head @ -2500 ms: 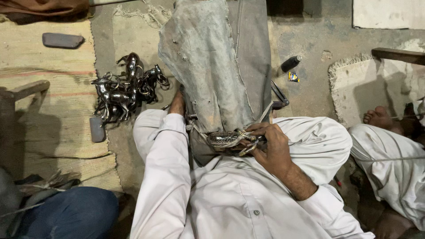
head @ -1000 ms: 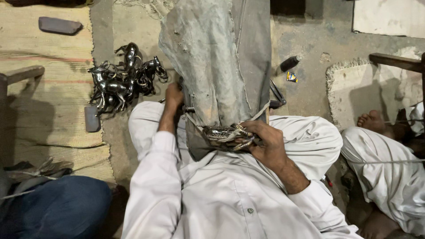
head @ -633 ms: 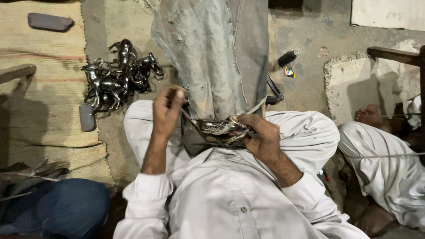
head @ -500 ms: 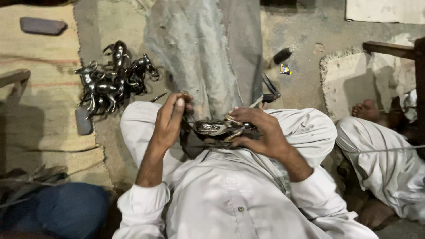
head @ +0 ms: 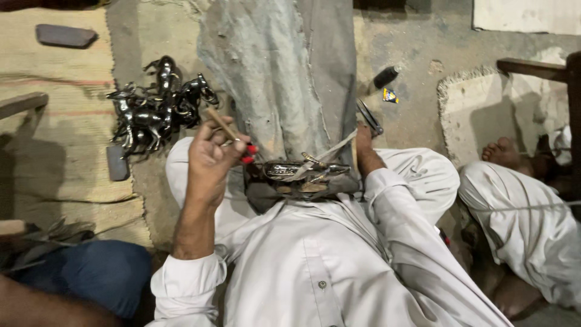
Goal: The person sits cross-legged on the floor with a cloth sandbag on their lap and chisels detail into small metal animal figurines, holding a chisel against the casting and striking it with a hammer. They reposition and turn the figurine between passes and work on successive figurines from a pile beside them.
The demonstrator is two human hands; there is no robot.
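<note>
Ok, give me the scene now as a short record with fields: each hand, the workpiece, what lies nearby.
left hand: raised, holding a thin stick-like tool
right hand: down beside the grey post, by a dark tool
workpiece: metal figure strapped against the post
nearby: pile of dark metal horse figures on the floor
other person: bare foot at right

Right hand (head: pixel 362 136) perhaps partly hidden

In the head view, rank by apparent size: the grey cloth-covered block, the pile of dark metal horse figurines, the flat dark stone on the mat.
1. grey cloth-covered block
2. pile of dark metal horse figurines
3. flat dark stone, farthest off, so true size unsure
</note>
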